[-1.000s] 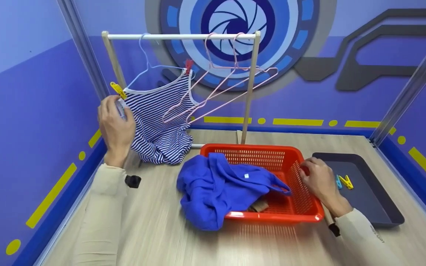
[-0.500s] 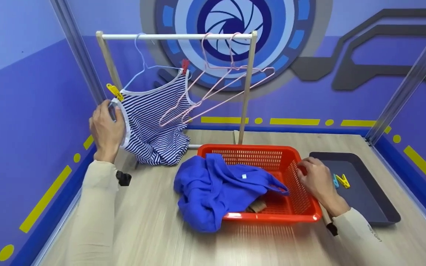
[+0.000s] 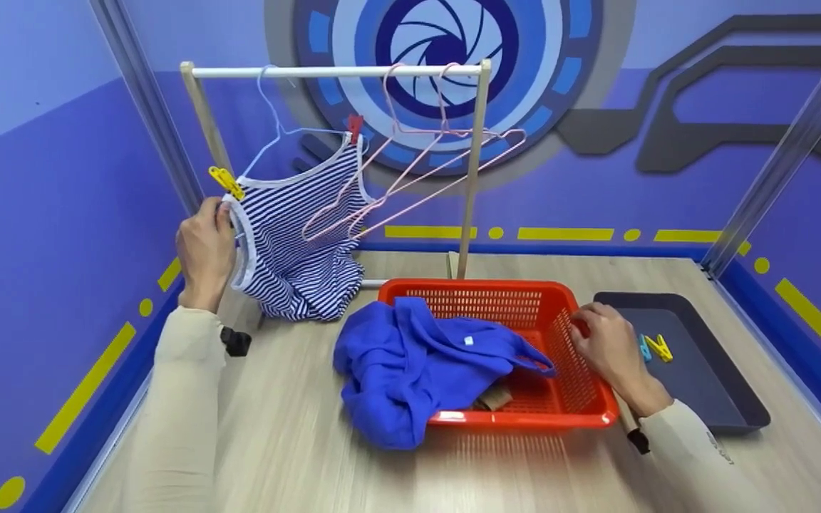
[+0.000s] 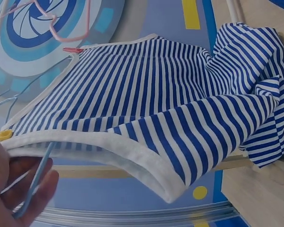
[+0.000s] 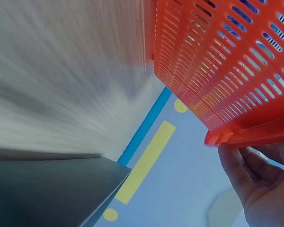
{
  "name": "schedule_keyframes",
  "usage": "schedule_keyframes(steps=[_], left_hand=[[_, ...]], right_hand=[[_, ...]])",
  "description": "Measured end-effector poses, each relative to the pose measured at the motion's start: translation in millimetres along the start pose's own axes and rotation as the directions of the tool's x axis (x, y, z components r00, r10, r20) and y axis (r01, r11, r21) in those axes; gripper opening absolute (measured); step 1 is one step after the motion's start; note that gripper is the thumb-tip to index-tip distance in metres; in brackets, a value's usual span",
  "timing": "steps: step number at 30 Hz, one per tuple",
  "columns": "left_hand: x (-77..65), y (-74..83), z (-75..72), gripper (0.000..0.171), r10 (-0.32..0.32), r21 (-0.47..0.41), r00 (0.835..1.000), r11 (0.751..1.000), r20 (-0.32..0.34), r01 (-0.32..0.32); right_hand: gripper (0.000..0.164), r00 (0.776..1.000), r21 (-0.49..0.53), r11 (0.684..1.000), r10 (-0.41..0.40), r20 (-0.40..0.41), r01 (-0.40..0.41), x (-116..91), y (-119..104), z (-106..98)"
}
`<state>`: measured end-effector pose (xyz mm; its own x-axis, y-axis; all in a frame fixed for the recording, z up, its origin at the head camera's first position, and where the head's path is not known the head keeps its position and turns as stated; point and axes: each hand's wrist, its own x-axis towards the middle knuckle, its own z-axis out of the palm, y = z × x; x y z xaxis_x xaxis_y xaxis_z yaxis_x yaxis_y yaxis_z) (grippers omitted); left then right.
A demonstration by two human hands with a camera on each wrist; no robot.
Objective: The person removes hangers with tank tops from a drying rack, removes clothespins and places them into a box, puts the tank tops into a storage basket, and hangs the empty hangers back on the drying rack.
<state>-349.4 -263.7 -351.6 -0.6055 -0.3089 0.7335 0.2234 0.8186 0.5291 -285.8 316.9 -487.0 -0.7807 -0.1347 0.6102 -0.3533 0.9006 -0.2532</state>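
A navy-and-white striped tank top (image 3: 296, 235) hangs from a light-blue hanger (image 3: 259, 155), a yellow clothespin (image 3: 226, 182) at its near shoulder and a red clothespin (image 3: 355, 128) at the far one. My left hand (image 3: 205, 246) pinches the trim just below the yellow clothespin. In the left wrist view the hanger's arm (image 4: 38, 177) shows inside the armhole, in front of my curled fingers. My right hand (image 3: 608, 345) grips the right rim of a red plastic basket (image 3: 560, 303). A blue garment (image 3: 410, 377) lies in the basket, draped over its left side.
The rack's white bar (image 3: 325, 72) also carries pink hangers (image 3: 421, 131). Right of the basket lies a dark grey tray (image 3: 710, 392) with a yellow clothespin (image 3: 660, 348) and a blue clothespin (image 3: 644, 349). Walls enclose the table at the sides and back.
My left hand drew the armhole leftward and wider, and its thumb has closed in on the trim under the yellow clothespin. The view shifted slightly; my right hand stays on the basket rim.
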Motion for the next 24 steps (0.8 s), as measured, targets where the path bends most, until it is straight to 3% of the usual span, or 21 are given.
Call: schedule_keyframes(steps=[11, 24], left_hand=[[5.3, 14.5, -9.1, 0.035, 0.07, -0.118, 0.986, 0.989, -0.149, -0.088], [2.2, 33.7, -46.6, 0.036, 0.069, -0.082, 0.971, 0.993, -0.227, -0.09]], right_hand=[[0.011, 1.0, -0.009, 1.0, -0.001, -0.013, 0.001, 0.8, 1.4, -0.2], [0.012, 1.0, -0.008, 1.0, 0.019, 0.017, -0.019, 1.3, -0.7, -0.9]])
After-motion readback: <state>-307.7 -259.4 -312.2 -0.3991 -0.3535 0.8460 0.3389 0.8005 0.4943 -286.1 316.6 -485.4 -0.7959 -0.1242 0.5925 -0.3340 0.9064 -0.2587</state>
